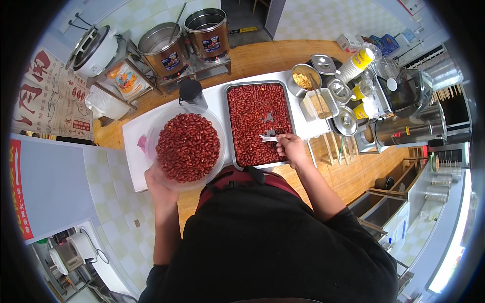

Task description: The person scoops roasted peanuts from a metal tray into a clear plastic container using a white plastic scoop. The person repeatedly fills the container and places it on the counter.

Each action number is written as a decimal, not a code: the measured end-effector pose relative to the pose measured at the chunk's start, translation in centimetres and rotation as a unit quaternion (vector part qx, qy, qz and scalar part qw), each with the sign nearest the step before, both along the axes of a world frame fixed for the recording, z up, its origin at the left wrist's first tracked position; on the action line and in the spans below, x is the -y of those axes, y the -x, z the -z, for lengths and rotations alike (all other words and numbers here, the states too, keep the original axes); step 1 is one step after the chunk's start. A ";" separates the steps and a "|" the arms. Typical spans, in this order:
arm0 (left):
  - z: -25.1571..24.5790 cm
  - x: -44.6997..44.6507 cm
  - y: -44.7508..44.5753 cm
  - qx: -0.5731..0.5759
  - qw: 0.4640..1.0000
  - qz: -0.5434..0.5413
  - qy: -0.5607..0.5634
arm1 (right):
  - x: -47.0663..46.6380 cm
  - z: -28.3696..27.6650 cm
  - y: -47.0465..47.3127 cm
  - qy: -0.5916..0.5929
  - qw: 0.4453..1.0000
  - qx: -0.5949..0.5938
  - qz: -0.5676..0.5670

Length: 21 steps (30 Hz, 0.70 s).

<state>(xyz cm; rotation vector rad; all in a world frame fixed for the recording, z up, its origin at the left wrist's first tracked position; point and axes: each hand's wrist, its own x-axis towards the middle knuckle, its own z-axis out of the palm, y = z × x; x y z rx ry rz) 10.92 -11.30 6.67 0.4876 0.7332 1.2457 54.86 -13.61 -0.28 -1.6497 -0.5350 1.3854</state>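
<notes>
My left hand (162, 186) grips the near left side of a translucent plastic bowl (150, 136), which is heaped with red kidney beans (188, 147). To its right lies a shallow rectangular metal tray (290, 110), covered in a layer of red beans (248, 110). Two patches of bare tray bottom show among those beans. Above the tray's near right part, my right hand (291, 149) pinches a white spoon (268, 139); its head is at the edge of the lower bare patch.
Behind the bowl stands a black-lidded container (191, 92) on the white table (132, 151). A steel pot (303, 77) and a clear tub of tan granules (321, 106) sit right of the tray. Two large metal pots (165, 49) are beyond the table, with stacked paper cups (350, 68) at right.
</notes>
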 end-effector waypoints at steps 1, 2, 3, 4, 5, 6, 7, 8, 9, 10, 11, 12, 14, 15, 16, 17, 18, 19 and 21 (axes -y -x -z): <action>-0.3 0.0 -0.7 0.024 1.000 -0.007 0.004 | -0.2 0.1 0.0 0.006 0.999 -0.037 0.014; -0.6 0.1 -1.4 0.048 0.999 -0.013 0.009 | -0.2 0.1 -0.1 0.002 0.999 -0.045 0.022; -0.8 0.1 -1.6 0.071 0.997 -0.021 0.013 | -0.1 -0.2 -0.3 -0.003 0.998 -0.054 0.028; -0.7 0.0 -1.6 0.067 0.998 -0.015 0.013 | 0.0 -0.4 -0.5 -0.007 0.997 -0.063 0.036; -0.4 -0.1 -1.6 0.063 0.998 -0.008 0.013 | 0.0 -0.7 -0.8 -0.013 0.998 -0.058 0.034; -0.2 -0.3 -1.9 0.060 0.998 -0.002 0.014 | 0.0 -1.5 -1.1 -0.019 0.998 -0.053 0.033; 0.0 -0.4 -2.1 0.063 0.998 0.003 0.018 | -0.1 -2.3 -1.4 -0.025 0.998 -0.047 0.032; 0.2 -0.7 -2.4 0.067 0.998 0.008 0.021 | -0.3 -3.1 -1.7 -0.033 0.999 -0.035 0.024; 0.3 -0.9 -2.6 0.070 0.997 0.012 0.023 | -0.6 -3.7 -2.0 -0.052 0.998 -0.038 0.023; 1.0 -1.3 -3.0 0.068 0.997 0.022 0.016 | -0.8 -4.4 -2.4 -0.070 0.996 -0.042 0.022; 2.0 -1.6 -3.6 0.066 0.997 0.032 0.009 | -1.0 -5.1 -2.9 -0.088 0.995 -0.046 0.021; 2.5 -2.1 -4.1 0.060 0.997 0.042 0.002 | -1.3 -6.3 -3.2 -0.104 0.993 -0.047 0.026; 1.6 -2.6 -6.2 0.046 0.997 0.038 0.043 | -1.8 -8.9 -3.2 -0.141 0.989 -0.041 0.022; 1.1 -2.7 -7.3 0.039 0.997 0.036 0.062 | -1.9 -10.5 -3.0 -0.160 0.986 -0.037 0.019; 1.2 -2.7 -8.0 0.040 0.996 0.042 0.066 | -1.9 -11.6 -2.7 -0.180 0.983 -0.033 0.005; 1.2 -2.8 -8.6 0.045 0.996 0.051 0.061 | -2.0 -12.7 -2.0 -0.191 0.981 -0.006 -0.017; 1.2 -3.0 -9.4 0.049 0.995 0.064 0.057 | -1.8 -13.7 -1.0 -0.202 0.978 0.022 -0.035; 1.5 -3.2 -9.9 0.055 0.994 0.075 0.053 | -1.6 -14.1 0.1 -0.213 0.974 0.051 -0.055; 1.9 -3.5 -10.7 0.061 0.992 0.095 0.055 | -1.0 -13.9 2.5 -0.247 0.956 0.089 -0.134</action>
